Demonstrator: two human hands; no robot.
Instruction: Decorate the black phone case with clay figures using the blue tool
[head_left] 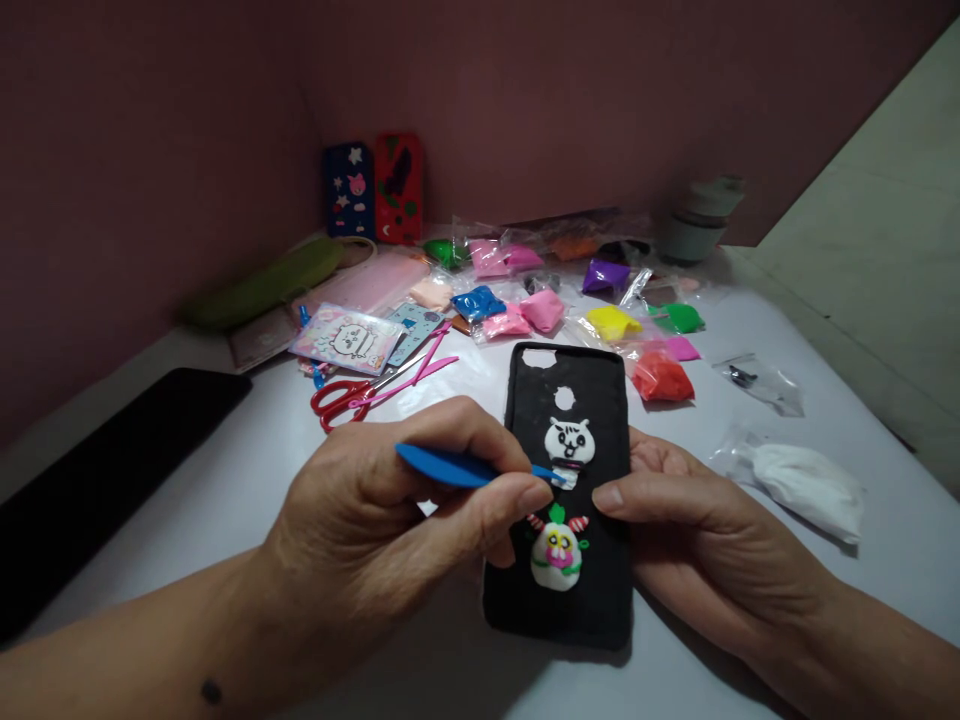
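Observation:
In my left hand [420,500] a slim blue modelling tool [442,468] is pinched between thumb and fingers. Its tip touches a small white clay piece [564,480] on a black phone case [517,600]. My right hand [697,510] grips the case along its right edge, thumb on the front, the other fingers mostly behind. Just above the tool tip is a white clay animal head [568,442] with black markings. Lower on the case sits a rounded white clay figure [555,560] with a pink and yellow face, green bits and red-striped horns.
Several bags of coloured clay, such as yellow [613,322] and red [661,378], lie behind the case. A white clay bag [810,485] rests at right. Red-handled scissors [352,398], a cartoon card [349,338] and a long black object [112,460] are left. Two decorated cases [400,190] lean on the wall.

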